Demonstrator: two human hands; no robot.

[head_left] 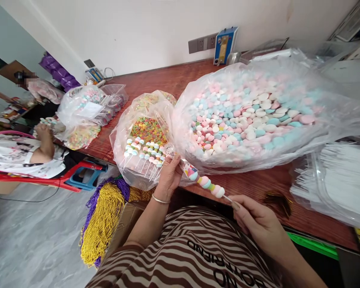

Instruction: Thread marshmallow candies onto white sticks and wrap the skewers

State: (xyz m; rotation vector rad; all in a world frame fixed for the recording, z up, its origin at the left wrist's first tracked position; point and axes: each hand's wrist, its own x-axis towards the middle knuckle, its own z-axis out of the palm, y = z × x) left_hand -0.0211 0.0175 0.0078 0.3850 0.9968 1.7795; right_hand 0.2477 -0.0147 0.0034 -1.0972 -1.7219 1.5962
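Note:
My right hand (252, 212) pinches the bare end of a white stick threaded with pastel pink, blue and white marshmallow-like pieces (207, 183) and small coloured rings. The stick is tilted, its far end toward my left hand (170, 174). There, my left thumb and fingers close on a small clear plastic sleeve (188, 167) with a colourful print, which covers the skewer's upper end. Just beyond my left hand, several finished skewers (148, 152) lie on an open plastic bag (120, 140) of small coloured rings (150, 130).
A large clear bag (252, 116) of pastel pieces fills the table's middle. White sticks (342, 176) lie in plastic at right, near dark twist ties (277, 202). Bead strands (105, 220) hang at the front edge. A co-worker (24, 154) sits at left; a blue device (225, 46) stands by the wall.

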